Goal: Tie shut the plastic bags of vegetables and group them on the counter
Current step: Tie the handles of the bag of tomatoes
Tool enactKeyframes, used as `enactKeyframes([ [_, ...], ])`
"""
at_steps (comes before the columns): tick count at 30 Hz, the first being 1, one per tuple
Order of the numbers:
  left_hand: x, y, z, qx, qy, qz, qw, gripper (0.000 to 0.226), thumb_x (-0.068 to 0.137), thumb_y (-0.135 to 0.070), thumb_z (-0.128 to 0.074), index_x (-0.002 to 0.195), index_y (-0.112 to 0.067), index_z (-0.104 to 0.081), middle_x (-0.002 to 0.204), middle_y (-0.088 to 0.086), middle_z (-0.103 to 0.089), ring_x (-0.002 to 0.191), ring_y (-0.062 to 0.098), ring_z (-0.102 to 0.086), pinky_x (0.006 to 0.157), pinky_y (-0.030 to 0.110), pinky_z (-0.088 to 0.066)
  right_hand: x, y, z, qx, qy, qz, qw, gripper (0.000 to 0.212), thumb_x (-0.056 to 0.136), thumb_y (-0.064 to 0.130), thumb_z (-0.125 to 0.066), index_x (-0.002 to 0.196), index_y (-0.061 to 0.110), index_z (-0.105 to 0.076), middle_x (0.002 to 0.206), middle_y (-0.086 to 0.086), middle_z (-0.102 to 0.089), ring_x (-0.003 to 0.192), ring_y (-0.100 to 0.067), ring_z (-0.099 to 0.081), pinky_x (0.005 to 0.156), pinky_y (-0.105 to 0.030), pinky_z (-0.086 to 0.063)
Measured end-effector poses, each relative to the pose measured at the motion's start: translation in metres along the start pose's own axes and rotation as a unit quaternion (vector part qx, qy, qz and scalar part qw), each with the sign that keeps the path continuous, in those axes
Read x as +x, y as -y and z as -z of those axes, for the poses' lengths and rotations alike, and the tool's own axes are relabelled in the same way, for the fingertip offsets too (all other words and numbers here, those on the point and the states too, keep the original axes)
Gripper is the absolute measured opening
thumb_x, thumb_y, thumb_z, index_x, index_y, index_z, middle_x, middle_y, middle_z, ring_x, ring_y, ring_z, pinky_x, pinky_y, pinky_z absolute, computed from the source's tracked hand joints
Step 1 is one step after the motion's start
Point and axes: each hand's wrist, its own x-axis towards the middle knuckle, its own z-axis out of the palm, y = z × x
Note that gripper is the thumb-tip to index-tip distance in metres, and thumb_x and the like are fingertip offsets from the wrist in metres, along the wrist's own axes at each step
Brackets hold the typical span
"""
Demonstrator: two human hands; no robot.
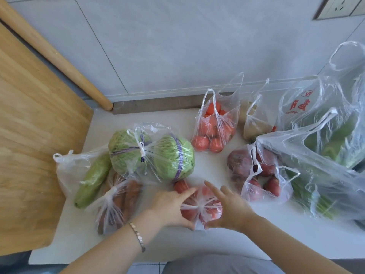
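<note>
1. Red tomatoes (187,212) in a knotted clear bag (201,204) sit near the surface's (209,167) front edge.
2. The left hand (169,204) and right hand (232,207) flank it, each grip spread open, fingers touching plastic.

I'm at a home kitchen counter (79,244), with a wooden chopping board (29,145) and rolling pin (55,56) on the left, grey wall tiles (177,46) and a socket (339,6) behind.
</note>
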Motion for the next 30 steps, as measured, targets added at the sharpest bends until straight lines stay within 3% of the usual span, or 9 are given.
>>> enactKeyframes([
  [4,0.014,-0.011,-0.010,0.047,-0.016,0.007,0.999,0.087,0.076,-0.061,-0.058,0.144,-0.043,-0.007,0.121,0.006,-0.062,0.111,0.028,-0.058,0.086,0.032,-0.043,0.010,0.001,-0.011,-0.083,-0.018,-0.028,0.996,0.106,0.062,0.068,-0.064,0.144,0.041,0.000,0.121,-0.006,-0.041,0.114,-0.024,-0.044,0.093,-0.031,-0.039],
  [10,0.021,-0.012,-0.023,-0.006,-0.025,0.048,0.998,0.079,0.080,-0.064,-0.049,0.143,-0.046,-0.004,0.122,0.006,-0.062,0.112,0.027,-0.058,0.086,0.030,-0.044,0.016,-0.003,-0.030,-0.109,-0.095,-0.034,0.989,0.105,0.041,0.078,-0.065,0.134,0.038,-0.040,0.089,-0.010,-0.055,0.081,-0.030,-0.062,0.063,-0.038,-0.052],
  [14,0.022,-0.010,-0.023,-0.032,-0.025,0.056,0.998,0.086,0.077,-0.063,-0.055,0.145,-0.041,-0.007,0.126,0.003,-0.060,0.115,0.024,-0.056,0.088,0.030,-0.044,0.012,-0.007,-0.017,-0.060,-0.027,-0.026,0.998,0.092,0.068,0.066,-0.060,0.143,0.040,-0.013,0.113,-0.004,-0.046,0.109,-0.023,-0.049,0.086,-0.029,-0.043],
  [16,0.015,-0.008,-0.010,-0.068,-0.053,0.054,0.995,0.086,0.074,-0.061,-0.061,0.144,-0.038,-0.016,0.125,0.001,-0.060,0.115,0.022,-0.056,0.088,0.029,-0.044,0.007,-0.009,-0.003,0.033,-0.026,-0.013,0.999,0.083,0.073,0.057,-0.063,0.142,0.035,-0.022,0.111,0.003,-0.046,0.108,-0.018,-0.051,0.085,-0.024,-0.042],
  [19,0.005,-0.004,0.014,-0.115,-0.161,0.015,0.980,0.050,0.072,-0.060,-0.064,0.111,-0.030,-0.056,0.101,-0.007,-0.062,0.092,0.016,-0.062,0.071,0.024,-0.044,-0.004,-0.009,0.023,0.139,-0.076,-0.025,0.987,0.051,0.074,0.052,-0.066,0.117,0.027,-0.053,0.101,0.012,-0.052,0.094,-0.009,-0.056,0.077,-0.019,-0.042],
  [21,0.002,-0.006,0.023,-0.118,-0.219,-0.015,0.968,0.043,0.071,-0.061,-0.063,0.065,-0.021,-0.051,0.071,-0.007,-0.049,0.062,0.014,-0.052,0.056,0.024,-0.033,-0.004,-0.005,0.035,0.153,-0.134,-0.043,0.978,0.024,0.078,0.050,-0.063,0.076,0.027,-0.055,0.075,0.012,-0.052,0.067,-0.007,-0.050,0.060,-0.020,-0.038],
  [22,0.003,-0.009,0.026,-0.122,-0.235,-0.018,0.964,0.053,0.070,-0.063,-0.062,0.053,-0.019,-0.038,0.060,-0.005,-0.038,0.052,0.012,-0.041,0.051,0.025,-0.028,-0.003,-0.001,0.039,0.157,-0.151,-0.054,0.975,0.034,0.079,0.046,-0.062,0.060,0.023,-0.046,0.061,0.009,-0.046,0.056,-0.009,-0.042,0.053,-0.023,-0.032],
  [25,0.005,-0.017,0.031,-0.173,-0.265,0.049,0.947,0.062,0.074,-0.058,-0.055,0.046,-0.016,-0.019,0.046,0.001,-0.020,0.043,0.014,-0.019,0.046,0.028,-0.016,0.002,0.009,0.038,0.245,-0.177,-0.102,0.948,0.055,0.079,0.026,-0.064,0.048,0.016,-0.020,0.046,0.004,-0.022,0.045,-0.013,-0.020,0.048,-0.027,-0.020],
  [30,0.007,-0.007,0.001,-0.234,-0.224,0.111,0.940,0.054,0.080,-0.013,-0.057,0.045,-0.016,-0.016,0.043,0.001,-0.017,0.048,0.019,-0.022,0.049,0.032,-0.015,0.005,-0.001,0.016,0.383,-0.166,-0.177,0.891,0.052,0.072,-0.003,-0.058,0.045,0.017,-0.018,0.043,0.004,-0.017,0.043,-0.010,-0.016,0.046,-0.021,-0.016],
])
